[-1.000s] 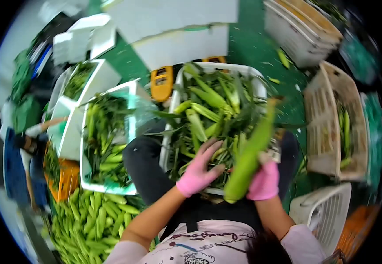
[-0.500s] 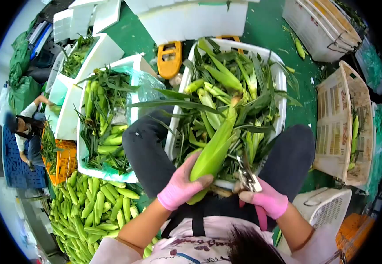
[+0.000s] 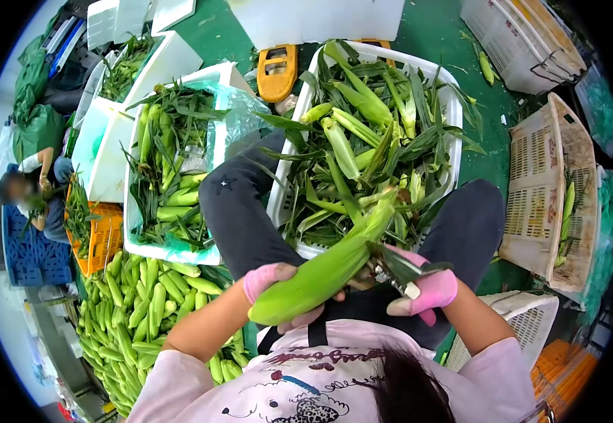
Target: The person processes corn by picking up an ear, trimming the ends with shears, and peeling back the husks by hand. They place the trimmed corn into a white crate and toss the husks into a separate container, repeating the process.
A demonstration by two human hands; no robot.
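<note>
My left hand (image 3: 270, 280), in a pink glove with bare fingertips, is closed round the lower part of a green ear of corn (image 3: 324, 273). The ear lies slantwise over my lap, its stalk end pointing up and right. My right hand (image 3: 430, 290), gloved alike, grips metal hand shears (image 3: 381, 273) beside the ear. A dark corn leaf (image 3: 399, 266) with a pale end crosses in front of the shears and hides much of them. Between my knees stands a white basket (image 3: 454, 158) full of husks, leaves and some ears.
A foam box (image 3: 131, 236) with corn and leaves stands left of my knee. Below it lies a large heap of corn ears (image 3: 144, 317). At far left a person (image 3: 42, 176) sits beside an orange crate (image 3: 105, 236). Pale crates (image 3: 532, 190) stand on the right.
The corn ear has tipped from steep to more level and come nearer my body. A dark leaf now shows at my right hand. The person at left has shifted their arms.
</note>
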